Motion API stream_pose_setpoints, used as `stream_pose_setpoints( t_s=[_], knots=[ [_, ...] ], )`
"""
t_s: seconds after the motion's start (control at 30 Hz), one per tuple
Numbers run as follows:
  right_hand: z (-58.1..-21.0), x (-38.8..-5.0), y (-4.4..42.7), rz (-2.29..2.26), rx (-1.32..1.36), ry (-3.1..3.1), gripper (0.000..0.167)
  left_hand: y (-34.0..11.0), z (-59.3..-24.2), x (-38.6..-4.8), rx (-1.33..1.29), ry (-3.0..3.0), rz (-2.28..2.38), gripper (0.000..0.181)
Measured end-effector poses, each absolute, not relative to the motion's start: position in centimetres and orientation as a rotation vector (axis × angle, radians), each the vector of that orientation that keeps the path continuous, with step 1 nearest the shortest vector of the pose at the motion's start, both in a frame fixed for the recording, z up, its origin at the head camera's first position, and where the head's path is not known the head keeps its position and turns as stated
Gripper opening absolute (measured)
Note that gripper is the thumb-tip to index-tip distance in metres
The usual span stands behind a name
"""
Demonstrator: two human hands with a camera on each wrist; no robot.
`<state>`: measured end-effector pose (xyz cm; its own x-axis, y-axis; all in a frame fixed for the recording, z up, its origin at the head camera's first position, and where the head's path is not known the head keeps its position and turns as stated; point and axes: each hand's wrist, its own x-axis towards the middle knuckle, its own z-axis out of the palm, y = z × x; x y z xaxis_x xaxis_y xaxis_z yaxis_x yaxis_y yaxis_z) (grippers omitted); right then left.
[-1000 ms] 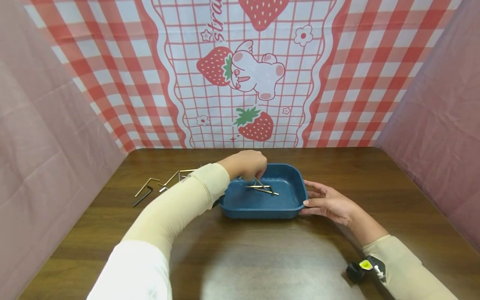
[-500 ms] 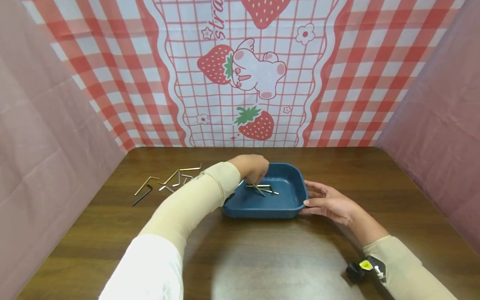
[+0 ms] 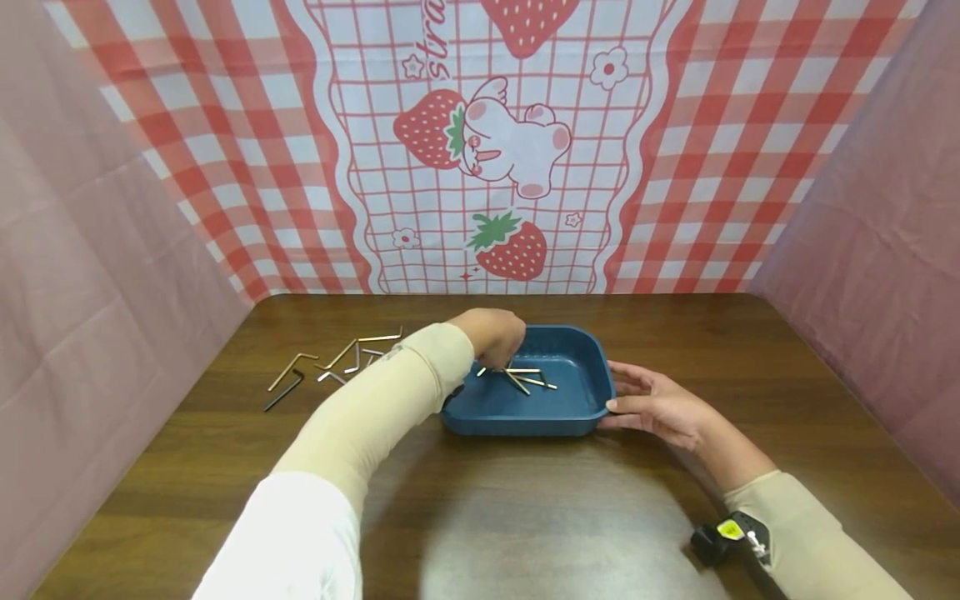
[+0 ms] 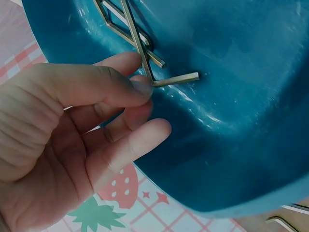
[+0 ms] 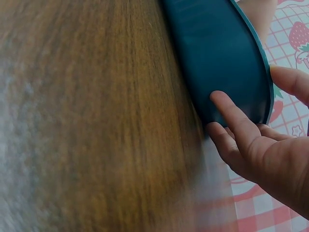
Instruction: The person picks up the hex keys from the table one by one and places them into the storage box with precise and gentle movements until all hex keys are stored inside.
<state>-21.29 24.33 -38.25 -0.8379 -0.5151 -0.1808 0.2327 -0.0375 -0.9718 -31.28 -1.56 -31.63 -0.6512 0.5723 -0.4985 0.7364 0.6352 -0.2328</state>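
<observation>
In the head view, a blue tray [image 3: 525, 427] stands on the table with several gold-toned hex keys [image 3: 528, 371] inside. My left hand [image 3: 497, 335] reaches over its far left part. The left wrist view shows that hand [image 4: 87, 111] with loosely bent fingers, the thumb tip against or just beside the bend of one hex key [image 4: 176, 79]. Other keys cross beneath it. My right hand [image 3: 663, 410] holds the tray's right end. In the right wrist view its fingers [image 5: 236, 118] lie along the outer wall, with one fingertip at the rim.
More hex keys lie loose on the wooden table [image 3: 525, 517] left of the tray, among them a black one [image 3: 285, 390] and a gold-toned one [image 3: 291, 371]. A strawberry-print cloth [image 3: 487, 167] hangs behind, and pink cloth [image 3: 112, 250] hangs at both sides.
My left hand first lowered a hex key onto the others in the tray, then shifted slightly left while that key stayed. The right hand has kept its place at the tray's end.
</observation>
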Motion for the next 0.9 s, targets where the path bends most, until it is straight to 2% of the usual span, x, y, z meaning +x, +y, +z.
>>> stream_pose_setpoints(
  t_s=[0.37,0.6,0.8,0.9],
  knots=[
    [-38.5,-21.4,24.4,-1.936,-0.301,1.733,0.081,-3.4,-30.8,-31.2,1.044,2.606,-0.357,0.021],
    [-38.4,-21.3,24.4,-1.933,-0.299,1.734,0.082,-4.4,-30.0,-30.7,0.951,2.596,-0.140,0.014],
    [-38.4,-21.3,24.4,-1.930,-0.303,1.740,0.082,-4.9,-29.1,-30.0,0.901,2.561,0.052,0.029],
    [-38.4,-21.3,24.4,-1.927,-0.308,1.742,0.081,-5.2,-28.8,-29.5,0.959,2.582,0.017,0.033]
  ],
)
